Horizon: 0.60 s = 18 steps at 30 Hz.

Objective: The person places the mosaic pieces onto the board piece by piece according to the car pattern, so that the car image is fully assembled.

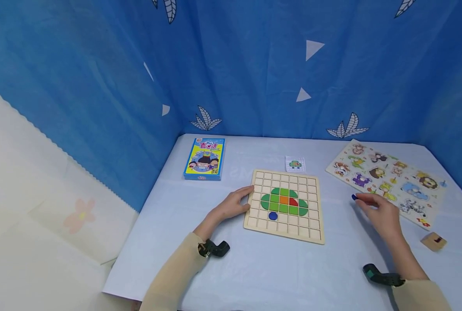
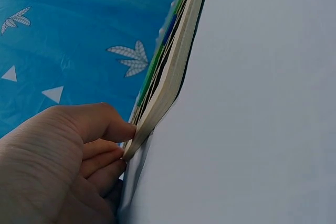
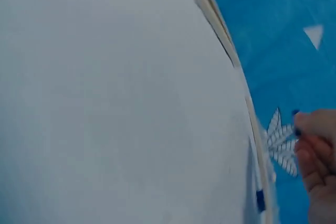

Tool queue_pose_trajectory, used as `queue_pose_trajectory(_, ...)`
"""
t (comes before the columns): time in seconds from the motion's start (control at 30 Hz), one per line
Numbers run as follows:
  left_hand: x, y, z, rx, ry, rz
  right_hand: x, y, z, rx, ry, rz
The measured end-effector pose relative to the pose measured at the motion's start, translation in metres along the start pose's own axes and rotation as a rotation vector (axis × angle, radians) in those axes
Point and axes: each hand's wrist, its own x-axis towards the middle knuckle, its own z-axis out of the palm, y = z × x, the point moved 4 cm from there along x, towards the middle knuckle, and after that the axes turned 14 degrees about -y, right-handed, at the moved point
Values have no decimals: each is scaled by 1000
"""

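A square wooden grid board (image 1: 285, 233) lies in the middle of the table, with green, orange and red pieces forming a car-like shape (image 1: 283, 200). A round blue piece (image 1: 273, 216) sits in a cell below the shape's left part. My left hand (image 1: 232, 205) rests at the board's left edge, and in the left wrist view its thumb and fingers (image 2: 107, 121) touch the wooden rim. To the right of the board, my right hand (image 1: 382, 216) pinches a small dark blue piece (image 1: 354, 197) between thumb and fingertips. That piece (image 3: 296, 123) is partly hidden by the fingers in the right wrist view.
A small pattern card (image 1: 295, 164) lies behind the board. The boxed card game (image 1: 204, 159) stands back left. An animal puzzle board (image 1: 388, 181) lies at the right, beyond the right hand, with a wooden block (image 1: 434, 242) nearer the front. A blue curtain (image 1: 254, 86) borders the table.
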Motion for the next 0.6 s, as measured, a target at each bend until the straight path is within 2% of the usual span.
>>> queue_pose_trajectory(0.03, 0, 0, 0, 1, -2, 1, 2, -5, 1, 22, -3, -19)
queue_pose_trajectory(0.17, 0, -1, 0, 1, -3, 9, 15, -7, 18, 91, 11, -187)
queue_pose_trajectory(0.27, 0, 0, 0, -4, -4, 16, 18, -16, 38, 117, -25, -323)
queue_pose_trajectory(0.3, -1, 0, 0, -7, -5, 17, 15, -26, 43, 114, -51, -345)
queue_pose_trajectory(0.47, -1, 2, -1, -16, -8, 21, -8, -92, 52, 143, -206, -375)
queue_pose_trajectory(0.53, -2, 3, -1, -16, -7, 20, -15, -109, 54, 137, -235, -368)
queue_pose_trajectory(0.6, -2, 4, -1, -15, -6, 15, -18, -116, 60, 113, -251, -380)
